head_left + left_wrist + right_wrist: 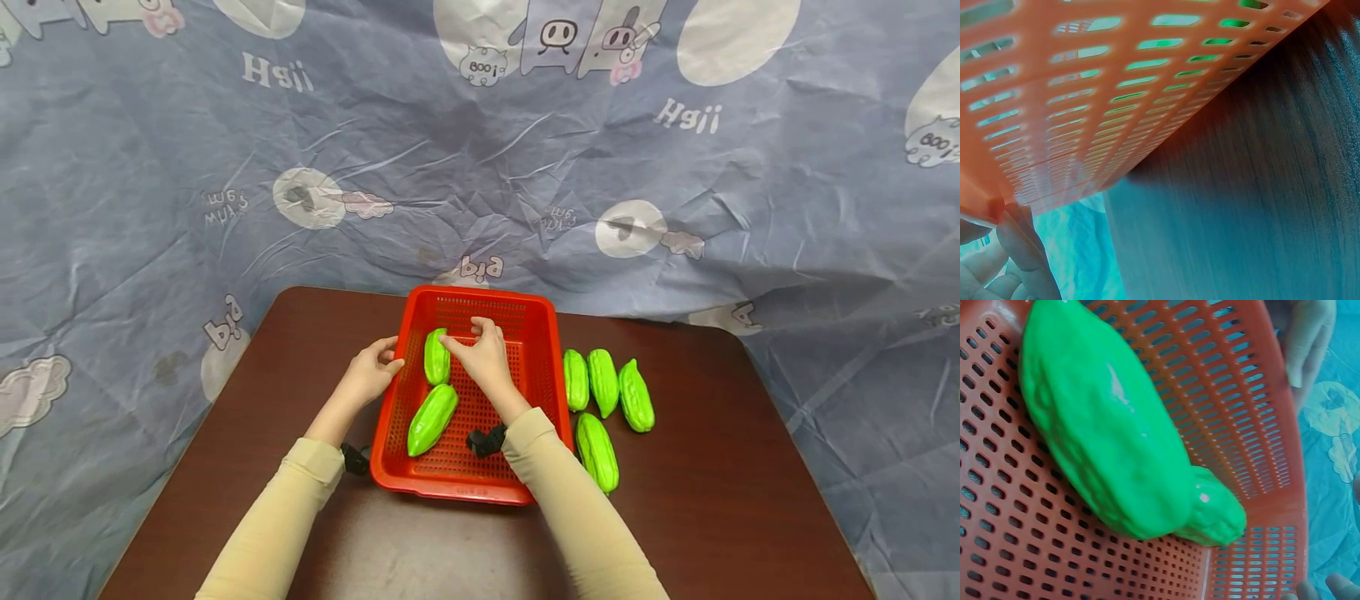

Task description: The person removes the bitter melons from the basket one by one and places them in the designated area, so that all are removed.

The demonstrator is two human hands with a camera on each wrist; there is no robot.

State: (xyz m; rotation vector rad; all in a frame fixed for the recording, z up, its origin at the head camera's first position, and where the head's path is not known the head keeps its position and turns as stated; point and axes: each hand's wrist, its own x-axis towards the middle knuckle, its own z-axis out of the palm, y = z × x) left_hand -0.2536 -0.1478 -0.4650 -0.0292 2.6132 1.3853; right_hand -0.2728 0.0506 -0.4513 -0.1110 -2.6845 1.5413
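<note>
A red plastic basket [468, 490] with slotted walls stands on the table. My left hand [371, 372] pinches its left rim; the left wrist view shows fingers [1022, 240] against the rim's edge. Inside lie two bright green bitter melons: one [432, 421] nearer the front, the other [436, 360] further back along the left wall. My right hand [486, 357] hovers over the basket beside the back bitter melon, thumb and fingers spread with nothing between them. Its fingertips [1341, 586] show at the lower right of the right wrist view, apart from both bitter melons.
Several more bitter melons [603, 383] lie on the dark brown table [712, 467], just right of the basket. A printed grey-blue cloth [465, 167] hangs behind the table's back edge.
</note>
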